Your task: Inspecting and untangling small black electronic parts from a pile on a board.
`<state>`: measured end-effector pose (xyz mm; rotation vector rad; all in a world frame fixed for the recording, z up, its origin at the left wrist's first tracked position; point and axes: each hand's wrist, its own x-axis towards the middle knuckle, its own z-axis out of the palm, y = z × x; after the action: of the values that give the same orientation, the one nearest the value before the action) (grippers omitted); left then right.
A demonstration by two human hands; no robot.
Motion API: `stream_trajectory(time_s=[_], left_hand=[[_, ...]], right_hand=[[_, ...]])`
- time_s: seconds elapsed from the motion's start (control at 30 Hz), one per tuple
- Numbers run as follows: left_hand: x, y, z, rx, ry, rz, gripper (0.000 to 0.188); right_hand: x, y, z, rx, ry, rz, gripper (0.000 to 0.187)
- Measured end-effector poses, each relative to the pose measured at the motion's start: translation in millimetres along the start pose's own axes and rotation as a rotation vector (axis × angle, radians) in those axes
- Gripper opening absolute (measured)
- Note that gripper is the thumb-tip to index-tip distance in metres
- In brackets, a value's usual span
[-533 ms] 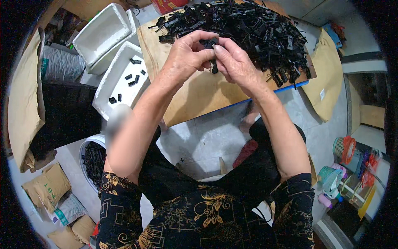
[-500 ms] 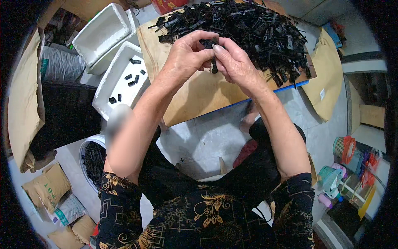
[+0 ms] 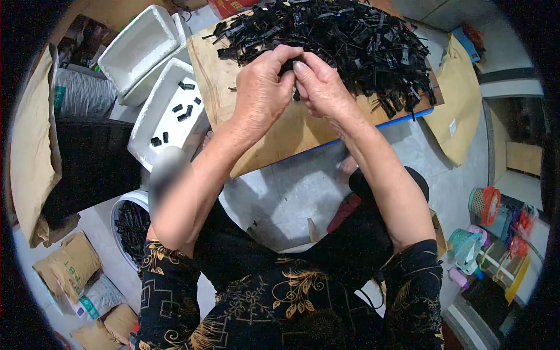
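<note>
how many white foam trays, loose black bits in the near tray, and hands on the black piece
White foam trays: 2, the far tray and the near tray
Small black plastic pieces lying in the near tray: 7
Bare hands pinching one small black plastic part: 2, left hand, right hand
Total: 11

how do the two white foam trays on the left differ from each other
The nearer foam tray holds a few small black parts scattered on its floor; the farther foam tray looks bare inside. The nearer tray lies right beside the wooden board, while the farther tray sits further out toward the upper left, partly overlapping another white tray. Both are white, rectangular and open-topped, lying to the person's left.
</note>
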<state>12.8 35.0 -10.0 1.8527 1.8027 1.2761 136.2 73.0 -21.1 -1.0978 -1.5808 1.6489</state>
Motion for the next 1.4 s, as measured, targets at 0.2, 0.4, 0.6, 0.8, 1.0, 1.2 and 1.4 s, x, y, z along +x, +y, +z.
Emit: stream_trajectory(time_s=[0.2, 0.4, 0.6, 0.8, 1.0, 1.2, 1.4], left_hand=[[7, -9, -3, -0.09, -0.134, -0.074, 0.027], [18, -7, -26, -0.78, -0.188, -0.346, 0.032], [19, -11, -33, -1.127, -0.232, -0.529, 0.036], [19, -17, -40, -1.285, -0.46, -0.6, 0.041], [14, -2, -37, -1.189, -0.517, -0.548, 0.042], [14, 0, -37, -0.954, -0.543, -0.447, 0.045], [7, 7, -32, -0.588, -0.553, -0.294, 0.043]], right_hand=[[0, -18, -9, 0.052, -0.102, 0.082, 0.025], [1, -7, -14, -0.1, -0.04, -0.143, 0.025], [-7, -25, -17, 0.196, -0.144, -0.13, 0.019], [-11, -31, -18, 0.283, -0.155, -0.095, 0.023], [-1, -20, -25, 0.303, -0.211, -0.062, 0.02], [-3, -22, -24, 0.303, -0.18, -0.039, 0.016], [-2, -18, -18, 0.073, -0.111, -0.119, 0.017]])
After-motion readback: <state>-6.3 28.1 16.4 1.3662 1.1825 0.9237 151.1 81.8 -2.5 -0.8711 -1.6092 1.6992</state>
